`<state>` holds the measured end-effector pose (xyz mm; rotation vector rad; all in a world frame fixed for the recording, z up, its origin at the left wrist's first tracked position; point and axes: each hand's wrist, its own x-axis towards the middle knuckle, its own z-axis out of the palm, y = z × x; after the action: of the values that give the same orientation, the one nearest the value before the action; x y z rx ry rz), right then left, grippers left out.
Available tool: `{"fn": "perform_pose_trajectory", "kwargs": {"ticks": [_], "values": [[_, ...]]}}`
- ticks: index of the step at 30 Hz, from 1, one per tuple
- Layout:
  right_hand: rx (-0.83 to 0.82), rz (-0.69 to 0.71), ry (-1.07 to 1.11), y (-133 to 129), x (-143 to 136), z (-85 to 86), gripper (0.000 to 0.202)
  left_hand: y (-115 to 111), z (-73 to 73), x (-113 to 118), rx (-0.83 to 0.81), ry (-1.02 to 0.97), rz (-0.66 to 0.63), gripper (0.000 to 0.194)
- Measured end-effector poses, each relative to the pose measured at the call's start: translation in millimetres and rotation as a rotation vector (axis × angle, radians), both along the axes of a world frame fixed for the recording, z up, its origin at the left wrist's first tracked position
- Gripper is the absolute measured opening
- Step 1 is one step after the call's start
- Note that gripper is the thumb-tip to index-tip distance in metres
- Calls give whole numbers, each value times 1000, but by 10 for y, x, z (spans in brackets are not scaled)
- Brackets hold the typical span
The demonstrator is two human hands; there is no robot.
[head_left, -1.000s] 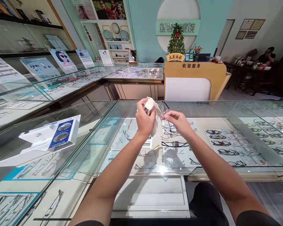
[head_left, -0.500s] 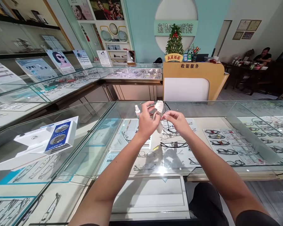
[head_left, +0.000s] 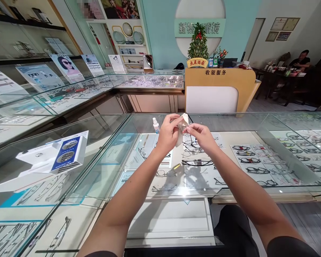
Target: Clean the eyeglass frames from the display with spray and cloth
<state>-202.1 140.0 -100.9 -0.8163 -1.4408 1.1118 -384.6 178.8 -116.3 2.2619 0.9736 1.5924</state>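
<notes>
My left hand (head_left: 168,134) is closed on a white cloth (head_left: 185,118), whose lower end hangs beneath the fingers. Close beside it, my right hand (head_left: 202,137) pinches a pair of eyeglasses. One thin dark temple of these eyeglasses (head_left: 190,117) sticks out above the fingers; the lenses are mostly hidden by the cloth and hands. Both hands are above the glass counter. Just left of my left hand, a small white spray bottle (head_left: 156,125) stands upright on the glass. Under the hands, dark-framed glasses (head_left: 197,162) lie within the display case.
The glass counter (head_left: 171,195) spans the view, with rows of frames (head_left: 248,160) inside at right. An open white and blue box (head_left: 66,155) rests on the left glass top. Beyond stand a cashier desk (head_left: 246,85) and, far right, a seated person (head_left: 301,61).
The fingers of my left hand have folded further over the cloth, and its top has tilted to the right. My right hand stays close by, still pinching the eyeglasses.
</notes>
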Motion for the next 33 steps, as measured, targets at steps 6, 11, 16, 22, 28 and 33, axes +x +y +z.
{"fn": "perform_pose_trajectory", "kwargs": {"ticks": [6, 11, 16, 22, 28, 33], "values": [[18, -15, -34, 37, 20, -49, 45, 14, 64, 9, -211, -142, -112, 37], [137, -38, -177, -32, -36, -40, 43, -56, 143, 44, -479, -467, -172, 41], [194, -46, -268, -89, -81, -26, 42, -116, 166, 72, -594, -610, -232, 43], [303, -71, -356, -69, -68, -50, 36, -133, 194, 78, -772, -739, -341, 68], [334, -59, -376, -62, -47, -57, 35, -93, 205, 35, -966, -704, -493, 65], [283, -15, -313, -77, -34, 2, 39, -58, 200, 26, -948, -707, -613, 51]]}}
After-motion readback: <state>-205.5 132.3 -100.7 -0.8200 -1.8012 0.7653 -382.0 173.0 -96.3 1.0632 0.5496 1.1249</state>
